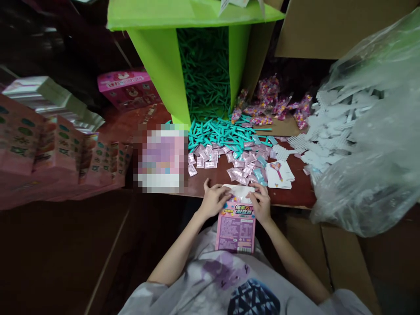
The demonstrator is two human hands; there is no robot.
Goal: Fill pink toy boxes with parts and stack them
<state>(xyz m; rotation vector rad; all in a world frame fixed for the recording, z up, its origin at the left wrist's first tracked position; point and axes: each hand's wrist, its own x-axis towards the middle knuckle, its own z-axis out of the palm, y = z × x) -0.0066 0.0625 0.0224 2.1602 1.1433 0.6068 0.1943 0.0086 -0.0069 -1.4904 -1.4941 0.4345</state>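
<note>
From the head view, the left hand [215, 199] and right hand [261, 202] pinch the open top of a pink box [235, 227] held at the table [288, 194] edge, near small packets [241, 168] and teal sticks [219, 131]

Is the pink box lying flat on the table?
No, both hands hold the pink box at its top, over the person's lap.

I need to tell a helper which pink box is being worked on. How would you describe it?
Start at the green box spilling teal sticks onto the table. At the table's near edge, the left hand and right hand hold one pink box. Unlike the boxes stacked left, its white flap stands open.
</note>
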